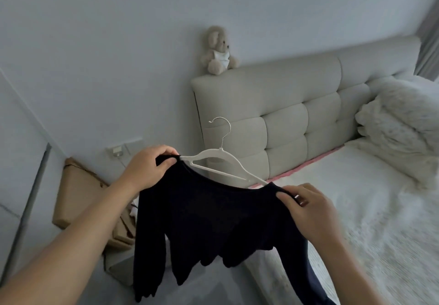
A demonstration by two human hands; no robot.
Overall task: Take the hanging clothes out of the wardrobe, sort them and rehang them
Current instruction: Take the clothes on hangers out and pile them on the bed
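Holding a dark navy long-sleeved knit top (209,219) up in the air, both hands at its shoulders. Left hand (148,168) pinches the left shoulder of the top, thumb on the near side, fingers curled over the fabric edge. Right hand (308,207) grips the right shoulder, thumb pressed on the front, fingers folded behind the cloth. Both hands are clamped on fabric.

White plastic hanger with a metal hook (222,162) sits inside the neckline: its arms run from the left hand's fingertips down toward the right hand, hook standing above the collar, tilted. Left end of the hanger touches the left hand; right end disappears under the shoulder fabric near the right hand, so I cannot tell if that hand also holds it.

The top hangs over the gap beside the bed, sleeves dangling down, hem uneven, not touching anything visible.

Behind it:
- beige tufted upholstered headboard (297,105)
- cream teddy bear in a white bib (218,51), seated on the headboard's left top corner
- white fluffy bedding (356,209) to the right, with a bunched white fuzzy blanket (401,129) near the headboard
- brown paper-wrapped packages (80,193) leaning at the wall on the left, below a white wall socket (117,150)
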